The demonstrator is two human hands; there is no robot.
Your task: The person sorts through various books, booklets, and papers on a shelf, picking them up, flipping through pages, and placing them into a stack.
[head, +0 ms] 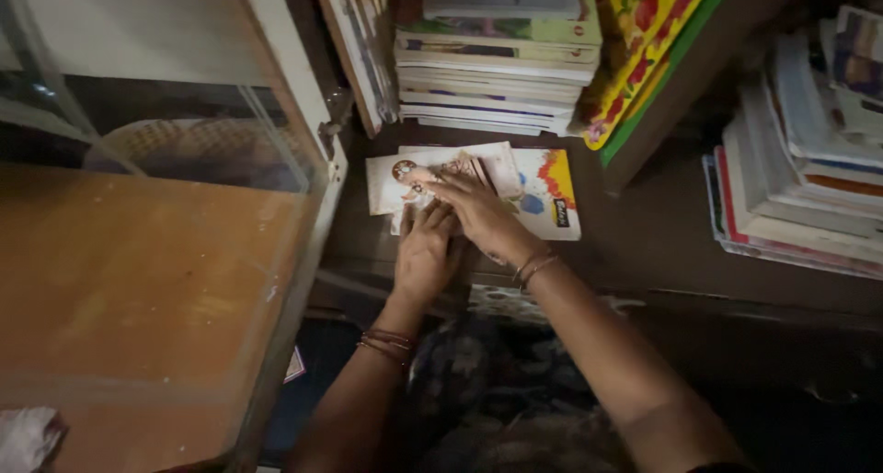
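thin glossy paper booklets with colourful printed covers [478,183] | matt orange-brown wooden board, a bit scuffed [138,280] | clear smooth glass cabinet door in a white painted frame [184,132] | stack of paper books, slick covers [497,63] | thin metal-looking bangles [532,269]

A white booklet [543,192] marked with orange, yellow and blue is seen under pale cards [441,174] printed with a brown disc. A yellow cover [644,40] patterned with red fruit is edged in green. The counter [138,280] is coloured orange-brown.
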